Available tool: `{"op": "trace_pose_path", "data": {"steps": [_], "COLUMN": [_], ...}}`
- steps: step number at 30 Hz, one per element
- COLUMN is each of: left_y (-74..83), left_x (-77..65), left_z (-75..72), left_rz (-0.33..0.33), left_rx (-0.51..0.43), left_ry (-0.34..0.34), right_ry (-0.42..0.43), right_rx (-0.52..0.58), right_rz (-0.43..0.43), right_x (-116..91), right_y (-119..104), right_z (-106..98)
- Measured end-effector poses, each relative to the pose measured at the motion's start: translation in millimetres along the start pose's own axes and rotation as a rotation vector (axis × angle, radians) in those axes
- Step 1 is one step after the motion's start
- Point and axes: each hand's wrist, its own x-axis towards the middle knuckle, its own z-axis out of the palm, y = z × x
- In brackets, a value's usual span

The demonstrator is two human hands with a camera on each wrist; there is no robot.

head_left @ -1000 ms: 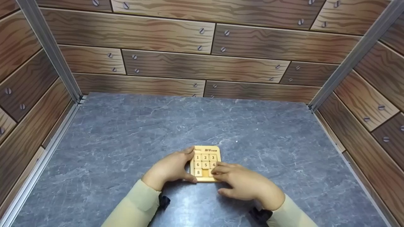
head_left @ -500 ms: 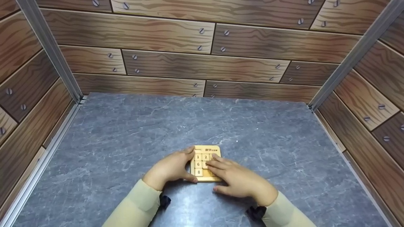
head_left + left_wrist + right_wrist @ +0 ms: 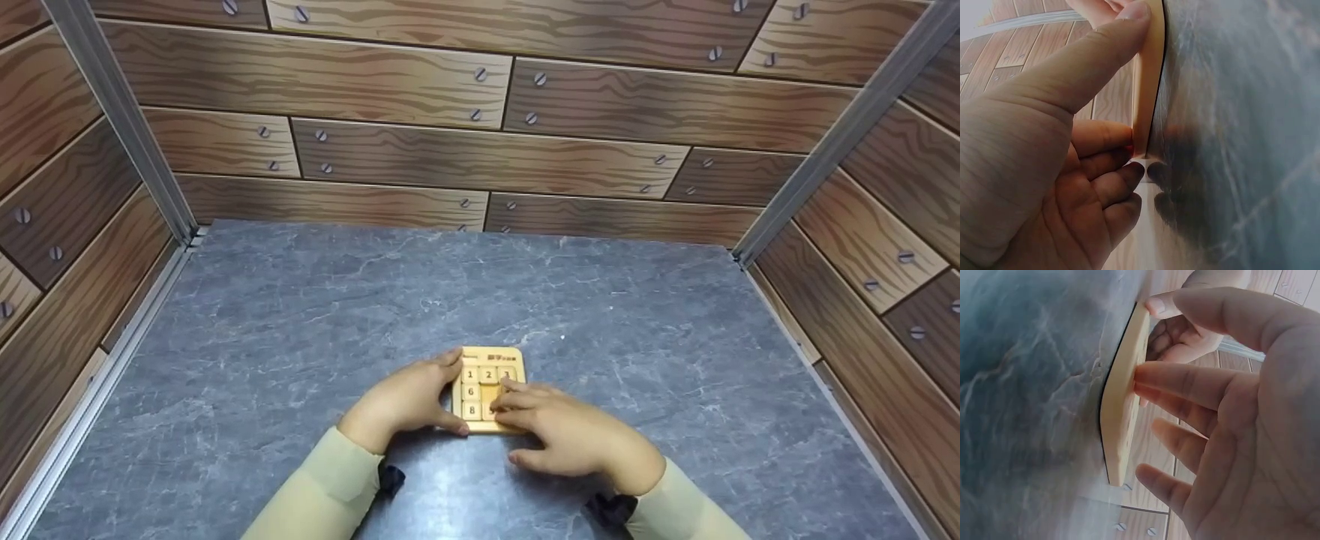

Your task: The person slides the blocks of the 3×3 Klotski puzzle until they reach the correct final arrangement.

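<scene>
The number puzzle (image 3: 456,427) is lying flat on the counter (image 3: 360,300), about midway between the left and right edges and well apart from the far edge. The left hand (image 3: 401,394) is gripping the puzzle along its left side: the thumb is pressing at the near-left corner, while the fingers are reaching to the far-left part, so the hand is spanning that side in a wide, bent grasp. In the left wrist view the other fingers are curling loosely beside the puzzle's edge.

The right hand (image 3: 574,431) is hanging over the puzzle's right part with its fingers loosely extended and spread, its thumb standing off to the near side; it is touching the face with fingertips (image 3: 1143,374) and is not grasping anything. Tiles 1, 2 and 3 are forming the far row, the 3 being partly covered by a finger. Tile 6 (image 3: 471,391) is sitting below the 1, and tile 8 (image 3: 472,410) below that. A bare space is showing right of the 6; the fingers are hiding most of what lies farther right.

Pale sleeves (image 3: 319,484) are covering both forearms, and plank-patterned walls (image 3: 390,82) are enclosing the counter's far, left and right edges.
</scene>
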Motion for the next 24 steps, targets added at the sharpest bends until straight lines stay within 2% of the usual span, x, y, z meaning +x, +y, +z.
{"op": "trace_pose_path", "data": {"steps": [6,9,15,18,24], "left_y": [-0.8,-0.9,-0.6,-0.3,0.6], "left_x": [-0.5,-0.4,0.0,0.0,-0.4], "left_z": [0.2,0.3,0.4,0.5,-0.1], "left_rz": [0.001,0.001,-0.001,0.001,0.000], "left_rx": [-0.005,-0.006,-0.008,-0.009,-0.003], "left_ry": [0.002,0.001,0.000,0.000,0.006], "right_ry": [0.000,0.027,0.124,0.121,0.100], "right_rx": [-0.009,-0.017,-0.072,-0.075,-0.062], "right_rz": [-0.024,-0.022,0.066,0.106,0.084], "right_x": [-0.1,-0.9,-0.7,0.5,3.2], "right_y": [0.0,1.7,6.7,7.3,5.8], "right_z": [-1.5,-3.3,-4.1,-2.4,2.3]}}
